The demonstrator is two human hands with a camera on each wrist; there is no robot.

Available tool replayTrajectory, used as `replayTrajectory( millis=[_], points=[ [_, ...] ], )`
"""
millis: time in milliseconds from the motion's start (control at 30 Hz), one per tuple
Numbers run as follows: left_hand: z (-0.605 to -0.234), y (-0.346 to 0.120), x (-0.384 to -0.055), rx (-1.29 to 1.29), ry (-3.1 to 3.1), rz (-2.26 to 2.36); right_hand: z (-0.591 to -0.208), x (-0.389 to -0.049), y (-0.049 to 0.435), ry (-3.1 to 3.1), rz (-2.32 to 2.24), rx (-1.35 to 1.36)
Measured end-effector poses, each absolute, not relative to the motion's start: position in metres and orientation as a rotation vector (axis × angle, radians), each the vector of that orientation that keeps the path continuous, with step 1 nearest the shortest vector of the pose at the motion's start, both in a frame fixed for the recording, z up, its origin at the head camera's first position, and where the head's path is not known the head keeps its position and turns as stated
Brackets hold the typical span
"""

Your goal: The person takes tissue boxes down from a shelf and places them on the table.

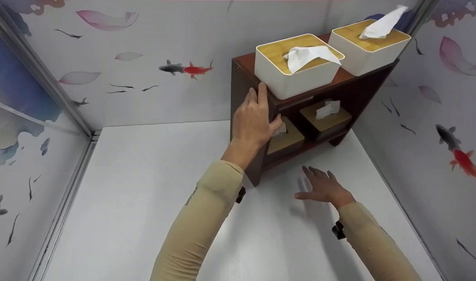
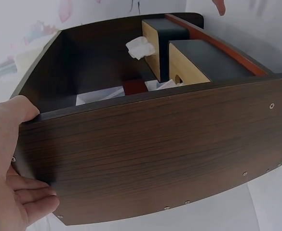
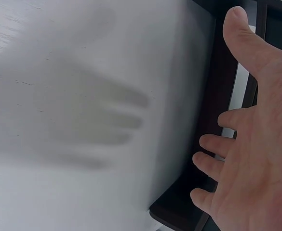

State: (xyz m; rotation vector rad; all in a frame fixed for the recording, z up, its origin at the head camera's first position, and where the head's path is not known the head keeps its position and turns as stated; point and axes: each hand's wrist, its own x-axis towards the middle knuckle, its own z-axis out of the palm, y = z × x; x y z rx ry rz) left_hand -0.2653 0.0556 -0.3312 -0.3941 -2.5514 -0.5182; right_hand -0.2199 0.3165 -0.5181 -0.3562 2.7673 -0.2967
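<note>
A small dark brown shelf unit stands in the corner, angled to the walls. My left hand grips its near upper corner. In the left wrist view the thumb lies over the front edge of the side panel, with the fingers against its outer side. Just above those fingers is a white tissue box with a wooden lid, on the top board. My right hand is held in the air in front of the shelf, fingers spread, holding nothing; in the right wrist view its palm shows.
A second white tissue box stands farther right on top. Two dark tissue boxes with wooden faces, one on the left and one on the right, sit on the lower board. White floor spreads around; printed walls enclose the corner.
</note>
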Motion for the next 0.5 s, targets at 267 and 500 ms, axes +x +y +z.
replayTrajectory(
  millis=[267, 500],
  points=[
    [-0.327, 0.044, -0.268, -0.396, -2.586, -0.522, -0.512, -0.221, 0.317, 2.782, -0.306, -0.346],
    [-0.326, 0.028, -0.271, -0.377, -2.626, -0.471, -0.51, -0.221, 0.321, 2.797, -0.318, -0.344]
  ],
)
